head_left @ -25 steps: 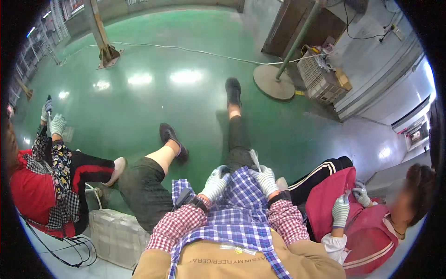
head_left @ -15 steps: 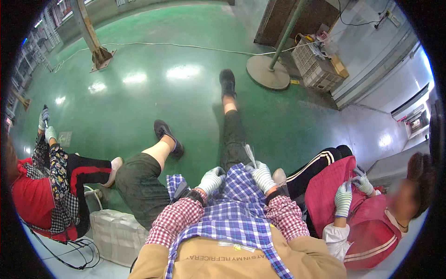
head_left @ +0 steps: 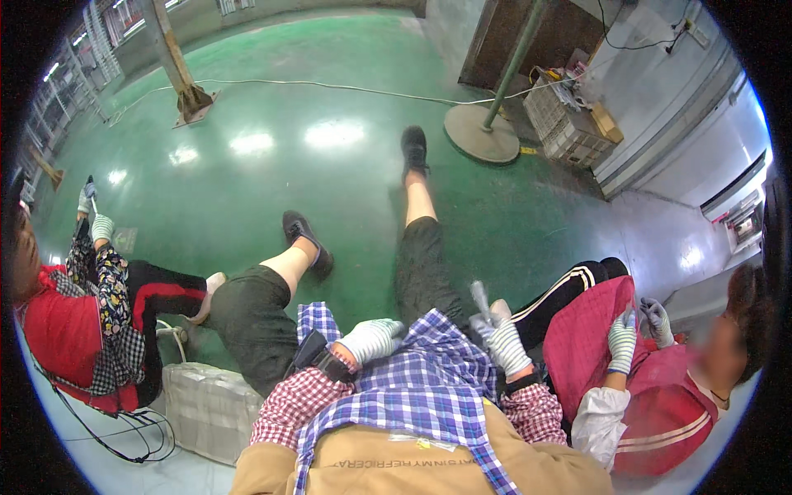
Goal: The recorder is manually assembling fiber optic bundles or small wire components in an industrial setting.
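My left hand (head_left: pixel 373 341), in a striped white-and-green glove with grey fingertips, lies over the blue checked apron (head_left: pixel 421 367) on my lap. Its fingers are closed together and curl down at the tips; what they may pinch is hidden. To the right, my right hand (head_left: pixel 505 345), gloved alike, is raised beside the apron's right edge. It is closed on a pale slender bundle (head_left: pixel 479 295) that sticks up past the fingers, smeared by motion. Red checked sleeves cover both forearms, and a dark band with a black device (head_left: pixel 310 350) is around my left wrist.
Seated close on my right, a person in a red vest (head_left: pixel 660 421) has gloved hands raised. Another person in red (head_left: pixel 70 355) sits at left, holding a slim thing. A wrapped white bale (head_left: pixel 210 412) stands beside my left leg. Ahead are a round-based post (head_left: pixel 483 132) and a crate (head_left: pixel 569 128).
My right hand has moved right and lower with the pale bundle, away from my left hand. My left hand has shifted slightly lower. The whole view has turned a little.
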`<state>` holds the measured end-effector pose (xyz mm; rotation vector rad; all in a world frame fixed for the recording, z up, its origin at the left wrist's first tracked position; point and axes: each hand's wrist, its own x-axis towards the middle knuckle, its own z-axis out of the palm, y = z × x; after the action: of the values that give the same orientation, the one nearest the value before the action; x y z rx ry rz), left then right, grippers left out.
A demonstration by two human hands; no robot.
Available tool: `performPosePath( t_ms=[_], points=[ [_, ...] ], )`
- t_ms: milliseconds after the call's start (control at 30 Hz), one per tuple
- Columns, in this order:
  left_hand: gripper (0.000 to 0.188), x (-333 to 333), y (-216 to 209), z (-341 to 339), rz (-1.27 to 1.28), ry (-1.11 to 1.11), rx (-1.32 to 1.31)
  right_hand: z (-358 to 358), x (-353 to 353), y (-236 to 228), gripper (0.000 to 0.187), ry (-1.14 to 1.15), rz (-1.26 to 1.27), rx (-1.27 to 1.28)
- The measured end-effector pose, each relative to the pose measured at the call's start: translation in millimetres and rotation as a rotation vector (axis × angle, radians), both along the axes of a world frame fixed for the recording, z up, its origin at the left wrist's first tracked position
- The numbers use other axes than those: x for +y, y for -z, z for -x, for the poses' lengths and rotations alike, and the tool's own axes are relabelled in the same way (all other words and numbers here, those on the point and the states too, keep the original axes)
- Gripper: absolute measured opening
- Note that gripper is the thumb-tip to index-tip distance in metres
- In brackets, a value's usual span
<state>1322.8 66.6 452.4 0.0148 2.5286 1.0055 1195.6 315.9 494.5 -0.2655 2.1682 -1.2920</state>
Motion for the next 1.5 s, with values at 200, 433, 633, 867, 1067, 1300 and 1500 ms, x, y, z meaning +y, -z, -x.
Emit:
performPosePath(
  t_ms=[200,433,633,867,1067,1300,1500],
  points=[
    [0.031,-2.7,-64.9,-50.7,-0.074,-0.039,0.333,0.0,-16.2,-97.4,0.033,0.198,0.350,0.123],
    [0.016,-47.1,-109.0,-124.9,-0.106,-0.599,0.424,23.7,-108.1,-184.5,0.040,0.010,0.496,0.259],
    [0.011,-68.7,-163.5,-132.5,-0.086,-0.883,0.614,26.8,-179.6,-188.1,0.042,-0.277,0.545,0.100],
    [0.022,-110.3,-206.6,-60.9,-0.462,-1.215,0.923,56.7,-250.1,-159.6,0.042,-0.495,0.532,-0.132],
    [0.022,-130.9,-197.8,-32.3,-0.658,-1.152,1.076,67.7,-282.6,-117.8,0.046,-0.396,0.529,-0.194],
    [0.022,-139.8,-175.8,30.2,-0.736,-1.049,0.690,53.9,-306.9,-117.7,0.038,-0.491,0.988,-0.426],
    [0.032,-131.0,-164.9,20.9,-0.951,-1.016,0.492,37.6,-297.0,-128.9,0.042,-0.527,0.970,-0.679]
  ],
)
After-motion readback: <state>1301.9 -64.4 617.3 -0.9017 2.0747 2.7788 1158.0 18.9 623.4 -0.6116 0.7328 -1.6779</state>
